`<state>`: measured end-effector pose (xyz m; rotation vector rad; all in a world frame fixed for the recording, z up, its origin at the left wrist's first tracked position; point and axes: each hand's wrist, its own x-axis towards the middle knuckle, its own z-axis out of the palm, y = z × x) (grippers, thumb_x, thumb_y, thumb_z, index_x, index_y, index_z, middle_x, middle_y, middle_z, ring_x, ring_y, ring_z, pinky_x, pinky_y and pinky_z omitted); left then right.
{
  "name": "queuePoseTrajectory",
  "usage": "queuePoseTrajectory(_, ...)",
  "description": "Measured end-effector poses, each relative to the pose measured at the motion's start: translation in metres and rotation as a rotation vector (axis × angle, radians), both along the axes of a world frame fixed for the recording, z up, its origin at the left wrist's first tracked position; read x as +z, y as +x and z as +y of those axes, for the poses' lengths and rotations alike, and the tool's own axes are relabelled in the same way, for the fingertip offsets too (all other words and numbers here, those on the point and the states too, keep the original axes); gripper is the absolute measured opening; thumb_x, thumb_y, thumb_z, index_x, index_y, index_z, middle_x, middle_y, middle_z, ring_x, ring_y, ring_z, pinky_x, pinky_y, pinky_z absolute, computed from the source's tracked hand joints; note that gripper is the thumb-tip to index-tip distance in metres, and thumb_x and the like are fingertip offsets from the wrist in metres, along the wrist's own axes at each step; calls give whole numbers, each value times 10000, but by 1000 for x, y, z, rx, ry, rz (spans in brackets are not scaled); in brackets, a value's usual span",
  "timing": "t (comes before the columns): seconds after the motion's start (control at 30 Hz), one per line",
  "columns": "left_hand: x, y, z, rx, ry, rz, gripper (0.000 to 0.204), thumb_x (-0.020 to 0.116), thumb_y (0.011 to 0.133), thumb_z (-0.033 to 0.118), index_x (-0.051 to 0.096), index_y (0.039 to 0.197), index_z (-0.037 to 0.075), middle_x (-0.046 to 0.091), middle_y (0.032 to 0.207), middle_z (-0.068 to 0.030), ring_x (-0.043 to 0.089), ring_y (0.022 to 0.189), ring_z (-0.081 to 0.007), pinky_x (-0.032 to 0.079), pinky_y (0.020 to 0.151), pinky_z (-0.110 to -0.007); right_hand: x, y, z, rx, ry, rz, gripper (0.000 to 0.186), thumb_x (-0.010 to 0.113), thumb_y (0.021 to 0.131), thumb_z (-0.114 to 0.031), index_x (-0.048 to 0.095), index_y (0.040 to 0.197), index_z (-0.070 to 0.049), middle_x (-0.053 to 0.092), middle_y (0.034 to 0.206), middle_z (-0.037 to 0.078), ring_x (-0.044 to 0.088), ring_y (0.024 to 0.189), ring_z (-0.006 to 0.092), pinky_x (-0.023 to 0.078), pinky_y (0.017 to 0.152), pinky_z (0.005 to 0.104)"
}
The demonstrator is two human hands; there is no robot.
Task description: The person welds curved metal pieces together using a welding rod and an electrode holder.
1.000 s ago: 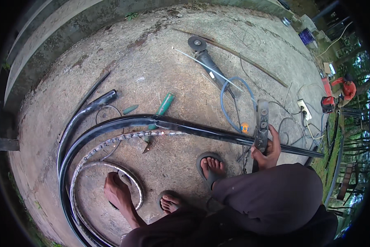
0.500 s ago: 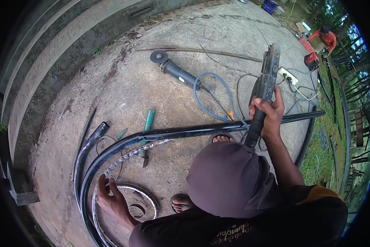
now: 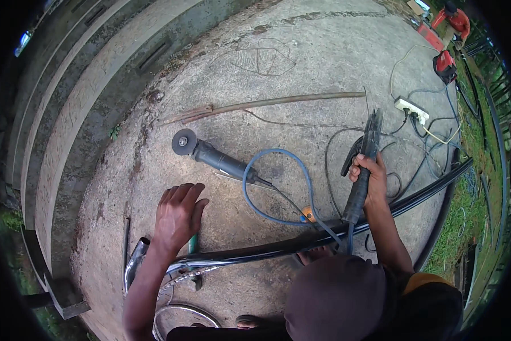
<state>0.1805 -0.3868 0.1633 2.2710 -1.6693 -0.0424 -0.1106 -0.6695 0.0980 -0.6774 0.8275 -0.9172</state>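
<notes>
My right hand [image 3: 369, 173] grips a worn black electrode holder [image 3: 370, 136], tilted upward, with a cable running down from its handle. My left hand [image 3: 178, 213] is raised with fingers loosely curled and apart, holding nothing, above a green-handled tool [image 3: 193, 243] that it partly hides. A long glossy black tube [image 3: 255, 249] crosses below both hands, beside a curved silvery welded piece [image 3: 183, 310]. An angle grinder [image 3: 218, 159] lies above, near a loop of blue hose [image 3: 275, 152] and a small orange round object [image 3: 307, 214]. My knee [image 3: 335, 295] hides part of the ground.
A white power strip [image 3: 411, 109] with cords and a red-black machine [image 3: 444, 66] sit at the right. Another person in red [image 3: 459, 25] is beyond. A thin rusty bar [image 3: 284, 101] lies behind the grinder. Concrete steps [image 3: 68, 142] border the left; grass [image 3: 448, 244] the right.
My left hand has left the coiled piece and moved up and forward. My right hand has lifted the holder. The view has shifted forward, showing more ground ahead.
</notes>
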Motion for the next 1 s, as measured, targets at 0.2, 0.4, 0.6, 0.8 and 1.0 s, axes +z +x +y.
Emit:
queuePoseTrajectory(0.2,-79,57,-252,-183,-41,53,330,670,873,131,621,1181,24,654,1146,-209,621,1053,-413,501,907,-475,-19,-5,-16,-2,152,50,319,669,807,10,497,1067,-57,564,738,77,590,558,177,487,458,302)
queuePoseTrajectory(0.4,-163,71,-420,33,132,-11,708,640,898,256,309,1505,105,394,1523,-180,389,1405,-330,334,1140,-500,-36,-24,-19,-54,157,97,474,669,790,22,474,1220,-23,587,756,86,597,564,174,491,479,302)
queuePoseTrajectory(0.6,-204,61,-435,101,268,-39,713,643,885,247,299,1500,135,464,1442,-187,459,1330,-336,341,1115,-515,-15,-27,-19,23,113,96,590,656,795,35,408,1329,-8,584,771,101,596,573,174,486,501,299)
queuePoseTrajectory(0.8,-169,69,-408,44,-235,100,182,509,981,150,654,1067,81,668,779,-230,646,731,-456,512,673,-501,-12,-31,-15,45,20,134,628,633,799,57,368,1367,17,575,761,110,590,562,169,493,502,295)
queuePoseTrajectory(1.0,-2,181,-395,385,-838,481,441,587,971,444,693,1072,28,464,647,28,432,608,-100,362,551,-300,-10,-25,-12,90,-37,146,606,623,792,57,387,1349,16,575,738,99,585,548,163,490,485,297)
